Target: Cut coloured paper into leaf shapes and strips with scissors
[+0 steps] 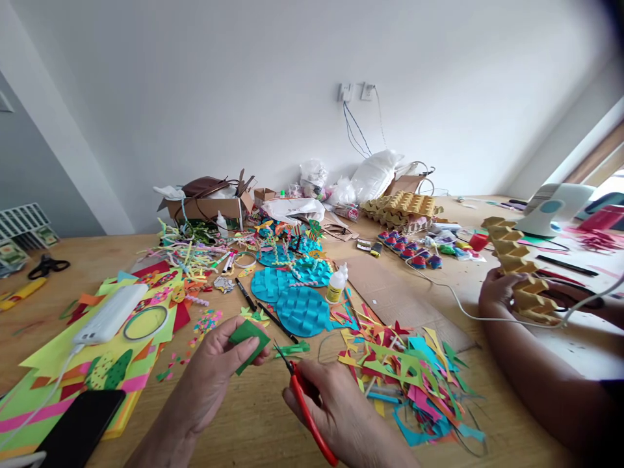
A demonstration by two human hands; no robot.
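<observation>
My left hand (214, 364) pinches a small green paper piece (249, 344) between thumb and fingers, near the middle of the table front. Just right of it, my right hand (331, 403) is wrapped round red-handled scissors (307, 409). Their dark tips point up and left, close to the paper's right edge but apart from it. Green paper scraps (292, 349) lie behind the scissor tips. Beyond them are blue woven paper discs (302, 311) and a glue bottle (337, 285). A heap of coloured paper scraps (419, 370) lies to the right of my right hand.
At the right, another person's hands (502, 296) hold an egg-carton strip (519, 260), with a white cable (458, 302) nearby. On the left lie coloured sheets (43, 354), a white power bank (113, 313) and a black phone (82, 426). A cardboard box (207, 211) stands behind.
</observation>
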